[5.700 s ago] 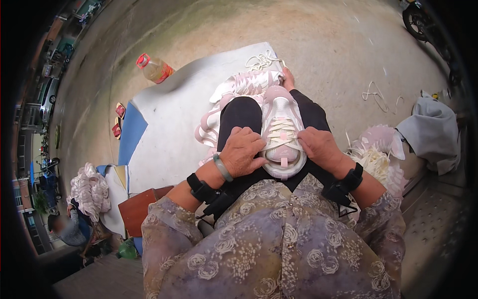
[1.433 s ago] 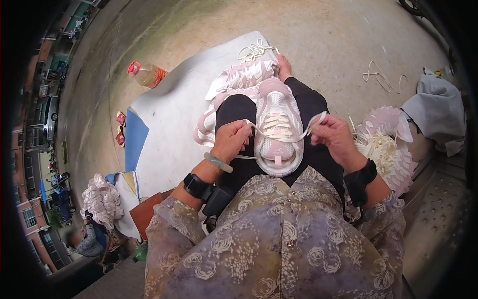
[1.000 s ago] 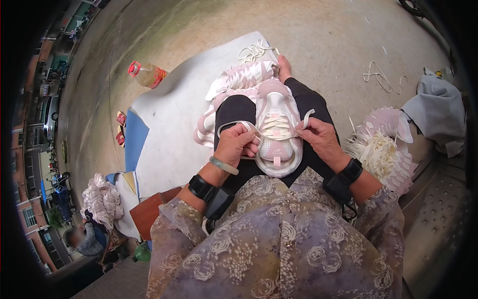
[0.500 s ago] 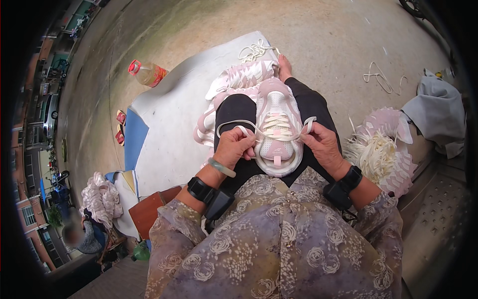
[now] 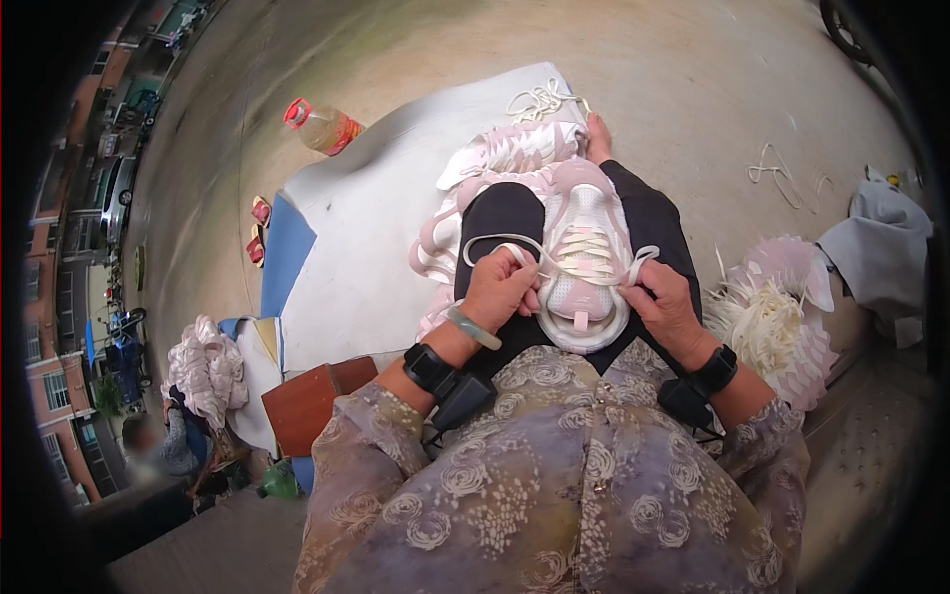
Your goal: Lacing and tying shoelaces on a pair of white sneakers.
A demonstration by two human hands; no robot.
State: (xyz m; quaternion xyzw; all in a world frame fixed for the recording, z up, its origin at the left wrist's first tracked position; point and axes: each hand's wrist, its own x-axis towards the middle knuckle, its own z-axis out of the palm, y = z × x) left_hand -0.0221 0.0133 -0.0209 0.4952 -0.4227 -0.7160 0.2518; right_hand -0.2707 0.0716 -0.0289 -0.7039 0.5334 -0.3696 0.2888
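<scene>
Midway between the fingers [image 5: 522,285] lies the shoe [image 5: 587,265].

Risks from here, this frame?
The lace could slip: the left hand and right hand seem to hold it only in a pinch. The shoe might shift under a pull, since it rests against the legs with neither hand around it.

Relative to the earliest picture, the white lace [image 5: 582,240] has been drawn into a curve over the left knee [image 5: 503,210] and, seemingly, a short loop at the right hand [image 5: 665,304].
</scene>
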